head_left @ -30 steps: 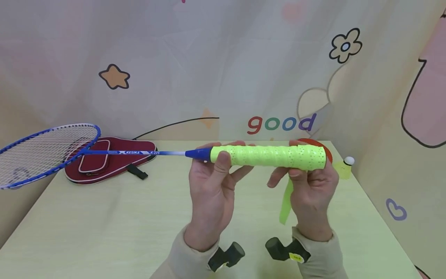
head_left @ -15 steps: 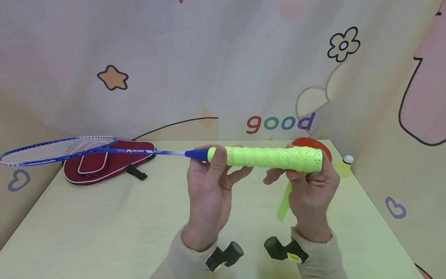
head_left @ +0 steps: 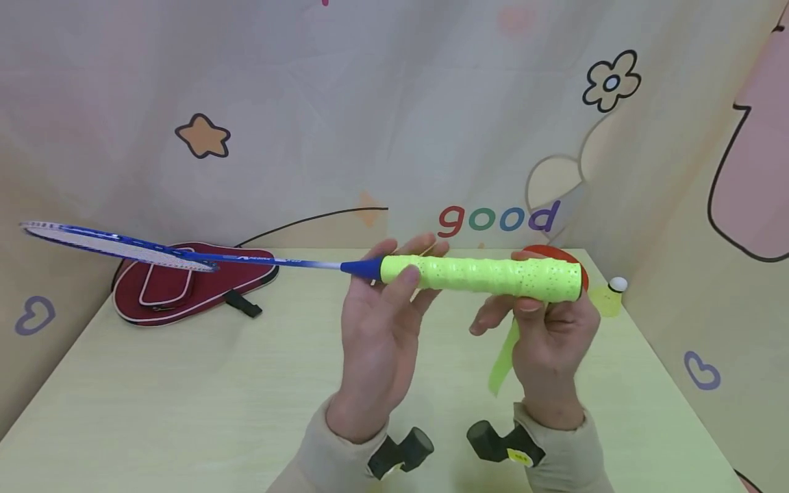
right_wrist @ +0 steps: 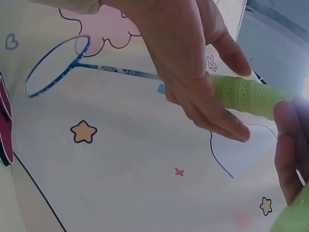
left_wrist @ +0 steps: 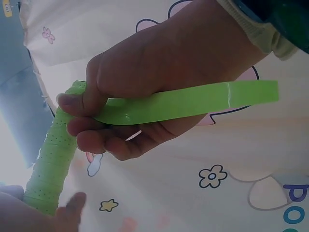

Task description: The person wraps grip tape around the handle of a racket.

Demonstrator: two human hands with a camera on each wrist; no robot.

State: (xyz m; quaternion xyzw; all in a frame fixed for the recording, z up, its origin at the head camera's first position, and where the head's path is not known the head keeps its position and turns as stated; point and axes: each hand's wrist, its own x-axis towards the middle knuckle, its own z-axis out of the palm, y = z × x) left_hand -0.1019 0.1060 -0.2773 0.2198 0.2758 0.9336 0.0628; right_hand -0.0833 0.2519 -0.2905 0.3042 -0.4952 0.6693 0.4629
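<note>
A blue badminton racket is held level above the table, its strung head at the left. Bright yellow-green perforated overgrip covers the handle in spiral wraps. My left hand holds the handle beside the blue cone, thumb in front and fingers extended behind. At the butt end, my right hand pinches the handle between thumb and fingers. A loose strip of overgrip hangs from that hand; in the left wrist view it stretches past the fingers. The left hand hides part of the handle in the right wrist view.
A maroon racket bag with a black strap lies at the table's back left. Behind my right hand are a red round object, partly hidden, and a yellow shuttlecock. A printed curtain hangs behind the table.
The racket has turned about its long axis, so its head now shows nearly edge-on. My left hand's fingers have straightened somewhat behind the handle. The right hand keeps its place at the butt.
</note>
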